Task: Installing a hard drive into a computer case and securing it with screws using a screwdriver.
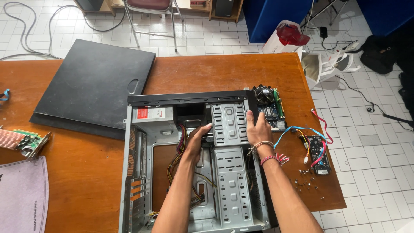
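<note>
open pc case (146,172) lying near front edge of wooden table (224,73). left hand (196,138) inside, fingers loose beside drive cage (229,125); right hand (258,129) flat against cage's outer side, gripping nothing. risk: snagging loose power cables (179,157), scraping skin on sharp metal.

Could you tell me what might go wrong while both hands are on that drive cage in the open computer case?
The left hand sits beside the loose cable bundle, so wires could snag or get pinched against the drive cage. The right hand grips bare sheet metal, which may cut. The small screws near the table edge could roll off.
</note>
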